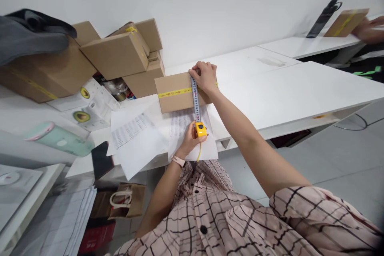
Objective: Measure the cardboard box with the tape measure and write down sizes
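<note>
A person in a checked shirt holds a tape measure (201, 129) to a cardboard box (175, 88) at a white counter (249, 88). The box, banded with yellow packing tape, lies between the counter's wall-side edge and its front edge, partly over a printed sheet (211, 150) that overhangs the front. The left hand (189, 140) has its fingers wrapped around the yellow case, just off the box's near side. The right hand (206, 76) pinches the blade's end at the box's far edge, fingers closed.

The work looks midway: the blade (195, 102) is drawn out and laid across the box, but not yet wound back, and neither hand holds a pen. Whether a figure has been read cannot be told.

More boxes (117, 56) are stacked toward the counter's left end; at right, another person's hand (370, 30) is beside a second taped box (345, 23).
</note>
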`<state>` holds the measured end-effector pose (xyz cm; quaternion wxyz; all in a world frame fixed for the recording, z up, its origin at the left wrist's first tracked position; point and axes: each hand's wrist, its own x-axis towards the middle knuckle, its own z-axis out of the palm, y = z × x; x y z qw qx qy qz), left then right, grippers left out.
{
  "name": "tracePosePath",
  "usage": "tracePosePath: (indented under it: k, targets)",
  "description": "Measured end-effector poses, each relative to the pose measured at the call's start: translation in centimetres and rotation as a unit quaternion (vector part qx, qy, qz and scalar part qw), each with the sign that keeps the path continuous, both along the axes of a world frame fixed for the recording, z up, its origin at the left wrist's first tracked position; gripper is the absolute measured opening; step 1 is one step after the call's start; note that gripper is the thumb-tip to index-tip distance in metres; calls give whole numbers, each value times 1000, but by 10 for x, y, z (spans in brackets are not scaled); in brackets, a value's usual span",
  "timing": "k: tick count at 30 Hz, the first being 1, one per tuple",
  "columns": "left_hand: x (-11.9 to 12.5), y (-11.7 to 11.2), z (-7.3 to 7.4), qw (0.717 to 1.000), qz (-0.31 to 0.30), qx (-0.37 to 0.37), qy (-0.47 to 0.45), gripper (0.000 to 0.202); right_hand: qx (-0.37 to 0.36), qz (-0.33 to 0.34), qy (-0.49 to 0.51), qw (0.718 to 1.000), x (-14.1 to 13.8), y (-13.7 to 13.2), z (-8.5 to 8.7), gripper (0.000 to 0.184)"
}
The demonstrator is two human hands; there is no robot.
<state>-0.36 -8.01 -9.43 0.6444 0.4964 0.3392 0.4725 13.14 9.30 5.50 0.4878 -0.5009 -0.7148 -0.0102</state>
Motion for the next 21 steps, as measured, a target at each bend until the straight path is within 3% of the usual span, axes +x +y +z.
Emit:
tracePosePath:
  k: [5, 13, 21]
  targets:
    - [2, -1, -2, 1000, 5, 6, 2, 82, -8, 13, 7, 1000, 0, -2, 4, 22]
    - [3, 0, -4, 1000, 15, 13, -9, 82, -46, -23, -4, 999, -9, 0, 13, 28]
    - [-3, -2, -1, 1000, 2, 4, -16, 84, -67, 10, 24, 997, -3, -1, 18, 31]
